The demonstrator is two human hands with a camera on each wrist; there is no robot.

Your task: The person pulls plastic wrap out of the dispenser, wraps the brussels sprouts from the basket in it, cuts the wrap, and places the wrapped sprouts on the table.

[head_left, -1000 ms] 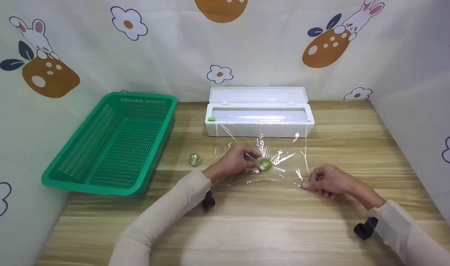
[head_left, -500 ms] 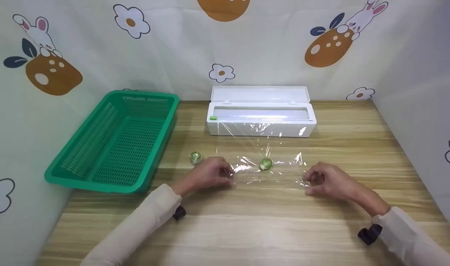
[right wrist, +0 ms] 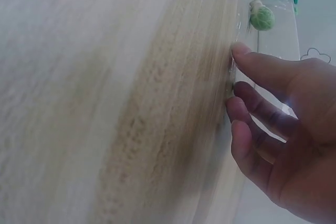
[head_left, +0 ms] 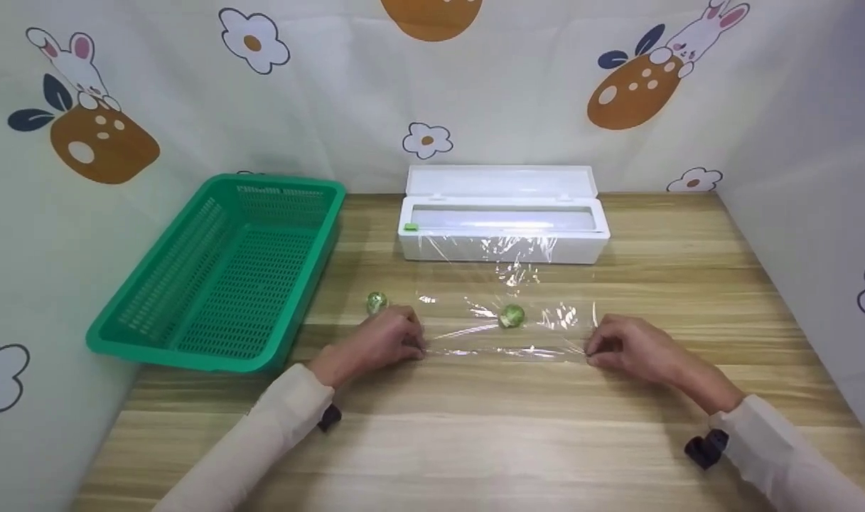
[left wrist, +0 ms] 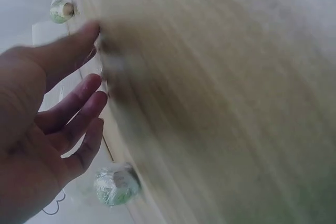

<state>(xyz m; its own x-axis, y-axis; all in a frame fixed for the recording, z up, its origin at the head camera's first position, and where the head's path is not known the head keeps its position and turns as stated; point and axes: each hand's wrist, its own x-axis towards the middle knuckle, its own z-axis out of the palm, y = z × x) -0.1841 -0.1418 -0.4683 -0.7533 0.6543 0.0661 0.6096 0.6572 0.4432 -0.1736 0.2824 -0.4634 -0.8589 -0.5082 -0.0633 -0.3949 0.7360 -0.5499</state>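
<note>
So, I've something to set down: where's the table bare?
Bare: table between the sleeves, in front of the film; also right of the white box, up to the curtain. Crowded: from green basket past one sprout, left hand and second sprout to right hand.

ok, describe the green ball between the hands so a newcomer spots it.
Find the open white box at the table's back; clear film runs forward to the left hand and right hand. About centred across that sheet sits the green ball. It looks unwrapped, unlike the shiny wrapped one by the left hand.
</note>
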